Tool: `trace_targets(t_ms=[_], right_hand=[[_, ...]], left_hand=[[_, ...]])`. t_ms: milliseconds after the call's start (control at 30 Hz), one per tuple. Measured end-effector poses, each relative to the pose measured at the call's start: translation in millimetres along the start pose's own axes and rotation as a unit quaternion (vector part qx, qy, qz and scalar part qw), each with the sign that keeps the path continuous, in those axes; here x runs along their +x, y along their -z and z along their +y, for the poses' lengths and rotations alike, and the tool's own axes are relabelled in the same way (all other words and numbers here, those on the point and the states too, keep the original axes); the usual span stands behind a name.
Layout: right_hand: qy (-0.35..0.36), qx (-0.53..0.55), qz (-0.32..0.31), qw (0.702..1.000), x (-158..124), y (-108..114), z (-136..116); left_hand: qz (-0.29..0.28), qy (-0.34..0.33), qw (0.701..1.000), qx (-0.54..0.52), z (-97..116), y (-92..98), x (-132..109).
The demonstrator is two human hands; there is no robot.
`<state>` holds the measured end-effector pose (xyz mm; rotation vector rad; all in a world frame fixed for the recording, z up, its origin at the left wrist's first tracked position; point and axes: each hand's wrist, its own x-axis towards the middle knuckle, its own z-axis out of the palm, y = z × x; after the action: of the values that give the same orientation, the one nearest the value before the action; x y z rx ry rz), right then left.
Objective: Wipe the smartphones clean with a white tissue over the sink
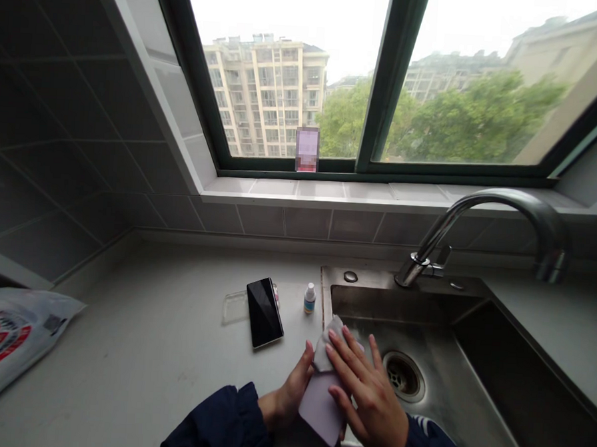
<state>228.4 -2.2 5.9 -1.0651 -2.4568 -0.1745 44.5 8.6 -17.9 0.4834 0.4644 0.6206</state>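
Note:
A flat lilac slab with rounded corners, by its size and shape a phone (322, 405), lies tilted in my left hand (290, 391). The left thumb runs along its left edge, and the other fingers are mostly hidden behind it. My right hand (369, 397) presses a light grey cloth (326, 353) against the upper part of the lilac phone, fingers stretched over the cloth. Both hands are in front of the sink's left edge. Beyond them on the counter stands a small white-capped bottle (309, 299). Left of the bottle, a black-screened phone (265, 313) rests partly over a clear phone case (235, 307).
The steel sink (327, 288) with its drain (403, 377) lies to the right, under a curved chrome faucet (480, 200). A white plastic bag with red print (17, 335) sits at the far left of the pale counter (164, 310). A window (281, 169) is behind.

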Motion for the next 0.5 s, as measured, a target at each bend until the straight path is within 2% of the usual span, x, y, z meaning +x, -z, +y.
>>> trace_targets(t_ms=[167, 300, 400, 500], right_hand=[[-0.057, -0.001, 0.019, 0.998, -1.6, -5.5, 4.5], [-0.076, -0.001, 0.013, 0.997, -1.5, -6.2, 6.3], [-0.08, 0.007, 0.011, 0.997, -1.7, -6.1, 6.6], [-0.048, 0.014, 0.007, 0.999, -0.8, -4.0, 4.6]], left_hand=[[0.022, 0.029, 0.998, 0.053, 2.3, -4.1, -1.8], [0.009, 0.03, 0.997, 0.069, 4.7, -9.3, -2.9], [-0.009, 0.031, 0.997, 0.072, 5.0, -9.4, -2.0], [0.001, 0.017, 0.999, 0.051, 3.9, -6.9, -1.1]])
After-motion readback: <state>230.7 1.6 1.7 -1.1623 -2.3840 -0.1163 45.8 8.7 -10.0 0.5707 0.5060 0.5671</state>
